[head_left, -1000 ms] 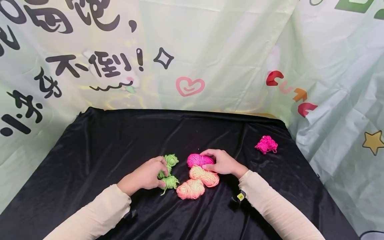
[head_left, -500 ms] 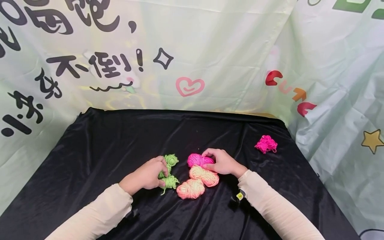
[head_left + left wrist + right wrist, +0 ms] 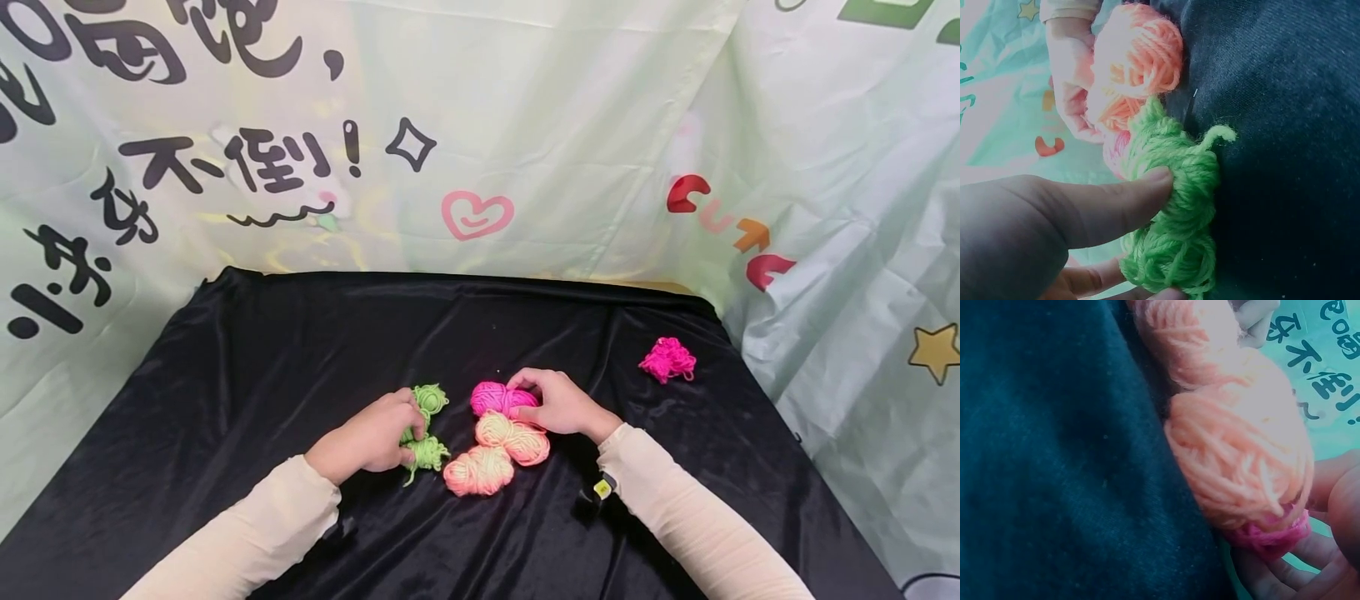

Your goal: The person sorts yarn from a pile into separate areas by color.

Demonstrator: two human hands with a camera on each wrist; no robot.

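Note:
Bundles of green yarn [image 3: 427, 452] lie in a short row left of centre on the black cloth. My left hand [image 3: 366, 433] holds them from the left, and its palm hides part of the row. In the left wrist view the thumb presses on the green yarn [image 3: 1182, 165], with fingertips at its far end. My right hand [image 3: 561, 403] pinches a magenta yarn skein [image 3: 490, 400] at its right end, thumb on the near side. Two peach yarn skeins [image 3: 478, 471] lie just in front of it. The right wrist view shows a peach skein [image 3: 1241, 450] covering most of the magenta one.
A loose magenta yarn tangle [image 3: 667, 360] lies apart toward the back right of the black cloth [image 3: 360, 333]. Pale printed curtains [image 3: 570, 150] hang behind and beside the table. A narrow strip of cloth separates the green yarn from the peach skeins.
My left wrist and forearm have shifted slightly to the right. Both hands keep their hold, and the yarn lies as before.

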